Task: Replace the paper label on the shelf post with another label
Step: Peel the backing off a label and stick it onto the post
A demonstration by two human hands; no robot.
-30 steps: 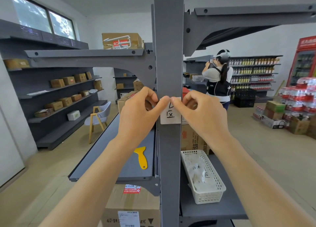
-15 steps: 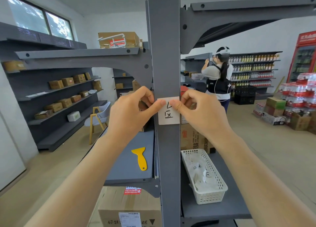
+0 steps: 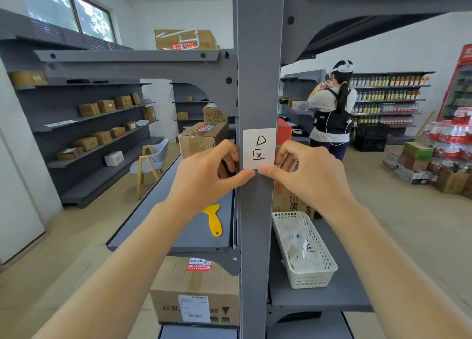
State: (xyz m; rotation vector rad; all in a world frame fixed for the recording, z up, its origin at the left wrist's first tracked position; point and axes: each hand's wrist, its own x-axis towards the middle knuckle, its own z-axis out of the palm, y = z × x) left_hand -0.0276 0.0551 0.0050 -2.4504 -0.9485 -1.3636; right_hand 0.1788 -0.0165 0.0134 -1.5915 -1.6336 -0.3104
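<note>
A white paper label (image 3: 259, 148) with black handwriting sits flat on the front of the grey shelf post (image 3: 258, 58) at mid height. My left hand (image 3: 204, 175) is on the post's left side and my right hand (image 3: 306, 172) on its right. Both thumbs press against the label's bottom edge, almost touching each other, while the other fingers curl around the post's sides. A white plastic basket (image 3: 314, 280) holding several more handwritten paper labels stands on the shelf to the lower right.
A yellow scraper (image 3: 214, 218) lies on the grey shelf left of the post. Cardboard boxes (image 3: 196, 292) sit below and behind it. A person (image 3: 332, 109) stands with their back to me at the far right shelves. Stacked goods line the right wall.
Both thumbs have slid from the label's top edge down to its bottom edge. The whole label face now shows. The view has shifted slightly.
</note>
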